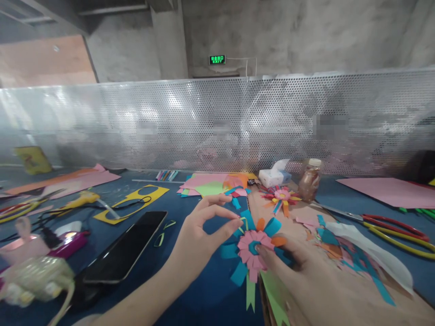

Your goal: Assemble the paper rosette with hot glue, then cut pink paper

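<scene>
My right hand (302, 274) holds a paper flower (247, 251) over the table, its thumb pressed near the blue centre. Pink folded petals ring that centre, with blue and orange loops around them and a light green ribbon tail (250, 294) hanging below. At the flower's upper left edge, my left hand (204, 228) pinches a small light green paper loop (244, 223) between thumb and finger. Whether the loop touches the flower there I cannot tell. Two more green loops (159, 239) lie on the blue table by a black phone (129, 246).
On cardboard (258, 199) to the right are a second paper flower (282, 195), paper scraps (335, 249), scissors (390, 226) and a bottle (310, 181). A tissue box (272, 177) stands behind. Leftward lie a yellow glue gun (83, 199) with its cord and a yellow cut-out sheet (131, 199).
</scene>
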Action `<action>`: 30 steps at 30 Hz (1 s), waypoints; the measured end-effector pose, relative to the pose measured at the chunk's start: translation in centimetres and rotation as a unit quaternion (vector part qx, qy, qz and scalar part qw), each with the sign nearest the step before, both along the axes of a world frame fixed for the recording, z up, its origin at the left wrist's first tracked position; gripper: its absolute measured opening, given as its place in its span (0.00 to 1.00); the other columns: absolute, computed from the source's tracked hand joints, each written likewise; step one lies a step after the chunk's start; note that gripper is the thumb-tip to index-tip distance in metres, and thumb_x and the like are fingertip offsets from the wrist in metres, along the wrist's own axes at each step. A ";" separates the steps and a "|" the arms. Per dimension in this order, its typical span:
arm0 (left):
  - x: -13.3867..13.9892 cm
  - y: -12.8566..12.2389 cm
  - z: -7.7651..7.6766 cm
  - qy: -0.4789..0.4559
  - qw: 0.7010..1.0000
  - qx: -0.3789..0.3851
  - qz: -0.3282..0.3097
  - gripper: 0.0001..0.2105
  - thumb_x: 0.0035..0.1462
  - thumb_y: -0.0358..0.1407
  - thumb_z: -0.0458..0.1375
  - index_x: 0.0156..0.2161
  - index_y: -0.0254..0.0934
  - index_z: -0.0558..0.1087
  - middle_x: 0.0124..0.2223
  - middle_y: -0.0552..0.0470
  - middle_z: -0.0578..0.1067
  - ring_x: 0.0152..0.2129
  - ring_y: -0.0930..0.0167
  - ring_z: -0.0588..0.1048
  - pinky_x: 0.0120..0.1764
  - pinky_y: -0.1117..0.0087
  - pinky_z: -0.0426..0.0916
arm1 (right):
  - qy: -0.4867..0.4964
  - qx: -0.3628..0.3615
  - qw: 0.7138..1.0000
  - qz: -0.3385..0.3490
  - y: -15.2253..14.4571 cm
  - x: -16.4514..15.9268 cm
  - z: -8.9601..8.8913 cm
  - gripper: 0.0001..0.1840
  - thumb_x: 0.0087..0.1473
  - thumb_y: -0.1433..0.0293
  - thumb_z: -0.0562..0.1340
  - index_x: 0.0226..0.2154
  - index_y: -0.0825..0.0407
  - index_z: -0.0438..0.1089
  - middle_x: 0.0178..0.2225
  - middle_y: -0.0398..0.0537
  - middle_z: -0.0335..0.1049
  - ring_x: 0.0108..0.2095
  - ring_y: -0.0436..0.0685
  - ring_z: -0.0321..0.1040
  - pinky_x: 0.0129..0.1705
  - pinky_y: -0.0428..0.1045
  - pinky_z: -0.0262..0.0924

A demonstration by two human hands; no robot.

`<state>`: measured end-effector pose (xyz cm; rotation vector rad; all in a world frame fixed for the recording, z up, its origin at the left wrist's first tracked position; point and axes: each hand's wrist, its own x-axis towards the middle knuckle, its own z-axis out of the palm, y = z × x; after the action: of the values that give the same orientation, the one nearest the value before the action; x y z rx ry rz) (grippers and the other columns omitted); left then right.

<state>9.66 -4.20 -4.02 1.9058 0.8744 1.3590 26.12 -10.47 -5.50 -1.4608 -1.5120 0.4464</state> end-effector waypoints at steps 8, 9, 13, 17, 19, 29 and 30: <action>0.0 1.5 -0.2 -0.167 0.978 -0.124 -0.032 0.10 0.54 0.42 0.54 0.36 0.39 0.71 0.38 0.52 0.74 0.39 0.70 0.70 0.44 0.68 0.63 | 0.038 -0.049 0.998 -0.013 0.1 1.4 1.1 0.16 0.48 0.56 0.57 0.28 0.51 0.72 0.27 0.45 0.72 0.29 0.55 0.69 0.28 0.45 0.64; -0.1 1.7 -0.3 -0.172 0.976 -0.130 -0.032 0.10 0.54 0.42 0.54 0.37 0.39 0.71 0.37 0.52 0.74 0.38 0.70 0.71 0.43 0.68 0.63 | 0.052 -0.052 0.997 -0.015 0.4 1.6 1.1 0.17 0.48 0.55 0.58 0.28 0.51 0.72 0.28 0.45 0.72 0.30 0.56 0.69 0.30 0.45 0.64; -0.2 2.0 -0.4 -0.161 0.978 -0.133 -0.030 0.10 0.54 0.40 0.54 0.39 0.38 0.70 0.36 0.51 0.75 0.38 0.70 0.71 0.44 0.68 0.63 | 0.117 -0.070 0.991 -0.011 1.1 2.0 0.6 0.16 0.44 0.56 0.60 0.25 0.52 0.72 0.28 0.46 0.73 0.32 0.57 0.70 0.32 0.46 0.65; -0.2 1.7 -0.4 -0.137 0.980 -0.140 -0.038 0.09 0.52 0.39 0.56 0.39 0.38 0.70 0.34 0.53 0.74 0.36 0.72 0.71 0.42 0.71 0.63 | 0.144 -0.061 0.988 0.001 0.6 1.8 1.4 0.12 0.44 0.60 0.61 0.23 0.50 0.74 0.25 0.46 0.74 0.28 0.56 0.70 0.27 0.45 0.65; 0.0 1.6 -0.4 -0.111 0.984 -0.138 -0.034 0.10 0.50 0.39 0.58 0.38 0.38 0.70 0.33 0.54 0.73 0.34 0.73 0.71 0.40 0.72 0.64 | 0.140 -0.061 0.988 0.010 0.1 1.7 1.9 0.10 0.45 0.61 0.61 0.23 0.48 0.75 0.23 0.45 0.73 0.25 0.56 0.70 0.25 0.46 0.64; 0.0 1.8 -0.8 0.045 0.995 -0.084 -0.012 0.06 0.50 0.37 0.57 0.32 0.39 0.75 0.34 0.51 0.76 0.34 0.68 0.73 0.40 0.68 0.64 | -0.046 -0.023 0.999 0.002 0.1 1.3 0.3 0.15 0.51 0.60 0.55 0.23 0.49 0.72 0.23 0.42 0.72 0.26 0.54 0.68 0.26 0.44 0.62; -0.1 1.8 -0.7 0.053 0.996 -0.066 -0.003 0.06 0.50 0.37 0.57 0.31 0.39 0.75 0.34 0.51 0.76 0.34 0.68 0.73 0.40 0.67 0.64 | -0.057 -0.012 0.998 -0.005 0.0 1.3 0.4 0.15 0.51 0.60 0.55 0.22 0.48 0.72 0.21 0.42 0.71 0.24 0.53 0.67 0.24 0.44 0.61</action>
<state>9.55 -2.39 -4.76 1.8900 0.9845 1.1756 27.38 -10.48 -5.13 -1.5335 -1.5936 0.3810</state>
